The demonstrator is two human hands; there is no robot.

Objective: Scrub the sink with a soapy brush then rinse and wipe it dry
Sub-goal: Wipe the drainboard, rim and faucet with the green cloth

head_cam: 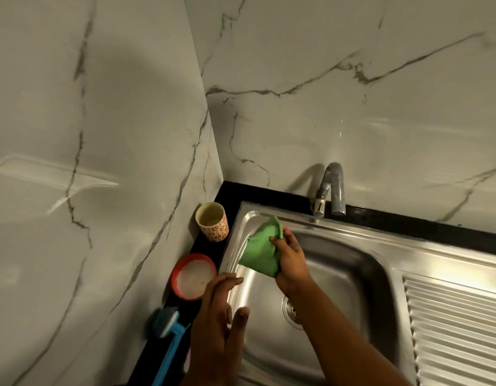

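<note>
The stainless steel sink (349, 263) fills the lower right, with its drain (290, 309) near the middle of the basin. My right hand (290, 260) grips a green cloth (259, 247) and presses it against the sink's far left corner and rim. My left hand (216, 316) rests with fingers spread on the sink's left rim, holding nothing. A blue-handled brush (169, 330) lies on the black counter (205, 246) left of the sink, bristle head away from me.
A red bowl (192, 275) with whitish soapy liquid and a patterned cup (212, 225) stand on the counter strip by the marble wall. A grey tap (329, 190) rises behind the basin. The ribbed drainboard (452, 324) lies to the right.
</note>
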